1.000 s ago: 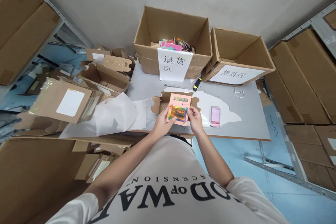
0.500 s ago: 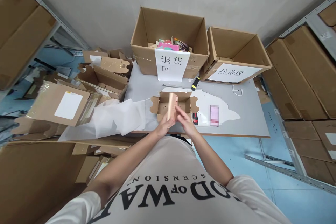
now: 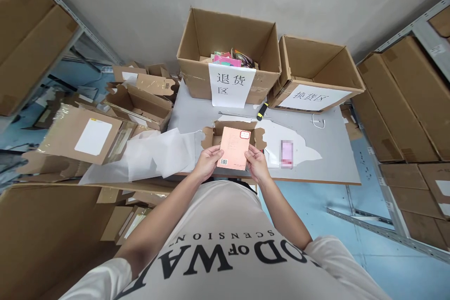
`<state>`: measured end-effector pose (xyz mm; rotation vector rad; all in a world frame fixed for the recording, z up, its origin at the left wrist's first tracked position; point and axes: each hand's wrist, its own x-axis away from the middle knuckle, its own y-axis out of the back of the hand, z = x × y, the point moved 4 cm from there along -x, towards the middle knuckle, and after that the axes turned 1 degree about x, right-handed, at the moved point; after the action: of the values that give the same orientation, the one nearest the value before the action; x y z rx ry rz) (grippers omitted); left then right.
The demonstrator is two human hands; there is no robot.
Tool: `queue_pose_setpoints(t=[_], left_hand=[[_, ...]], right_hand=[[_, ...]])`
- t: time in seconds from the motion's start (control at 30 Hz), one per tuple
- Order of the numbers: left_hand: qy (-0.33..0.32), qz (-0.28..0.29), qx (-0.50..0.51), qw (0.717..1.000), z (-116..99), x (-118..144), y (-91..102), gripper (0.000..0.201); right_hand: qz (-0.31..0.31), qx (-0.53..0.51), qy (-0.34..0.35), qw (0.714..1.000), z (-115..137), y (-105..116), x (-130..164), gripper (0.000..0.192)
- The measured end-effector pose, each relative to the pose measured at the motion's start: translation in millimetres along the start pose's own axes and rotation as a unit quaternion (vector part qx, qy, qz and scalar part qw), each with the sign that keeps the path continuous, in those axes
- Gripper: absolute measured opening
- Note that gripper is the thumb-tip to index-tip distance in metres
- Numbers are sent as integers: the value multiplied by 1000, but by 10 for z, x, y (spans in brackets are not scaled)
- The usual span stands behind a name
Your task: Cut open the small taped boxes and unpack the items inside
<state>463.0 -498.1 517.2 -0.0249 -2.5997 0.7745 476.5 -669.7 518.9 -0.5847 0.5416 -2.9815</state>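
Note:
I hold a thin pink book (image 3: 235, 147) with both hands above the near edge of the grey table (image 3: 330, 150). Its plain back cover faces me, with a barcode near the lower left and a small red sticker at the upper right. My left hand (image 3: 207, 161) grips its left lower edge and my right hand (image 3: 256, 164) grips its right lower edge. Just behind the book lies an opened flat cardboard mailer (image 3: 232, 127).
Two open cartons stand at the table's back: a labelled one with colourful books (image 3: 228, 51) and a labelled one (image 3: 316, 75) to its right. A yellow-black cutter (image 3: 262, 111), a pink slip (image 3: 287, 153), white wrapping paper (image 3: 161, 152) and opened mailers (image 3: 140, 103) lie around. Stacked boxes line both sides.
The book showed its colourful front cover, was turned edge-on between my hands, and now shows its plain back cover.

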Motion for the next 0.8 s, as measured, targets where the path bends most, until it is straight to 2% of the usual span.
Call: queue_pose_setpoints(t=[0.13,0.23,0.37,0.43,0.53,0.63,0.73,0.8], left_hand=[[-1,-11,-6,1000,32,18,17,56],[-10,-40,-17,999,60,7,57,60],[-54,-104,-51,992,46,9,140,61],[-74,-111,-72,988,38,25,151,58],[-79,-83,-101,988,62,51,108,56],[-81,-35,-101,991,102,77,15,65],[-89,22,-74,993,126,108,-94,72],[-78,59,-29,995,147,134,-153,70]], right_hand=[[5,2,-4,1000,-23,12,35,53],[4,4,-3,1000,-20,29,54,55],[-10,1,-2,1000,-3,85,70,56],[-16,-5,4,1000,8,109,74,57],[-28,13,10,999,19,115,81,57],[-33,39,21,998,32,66,93,57],[-21,62,65,996,60,-30,118,50],[12,91,104,990,71,-119,142,44]])
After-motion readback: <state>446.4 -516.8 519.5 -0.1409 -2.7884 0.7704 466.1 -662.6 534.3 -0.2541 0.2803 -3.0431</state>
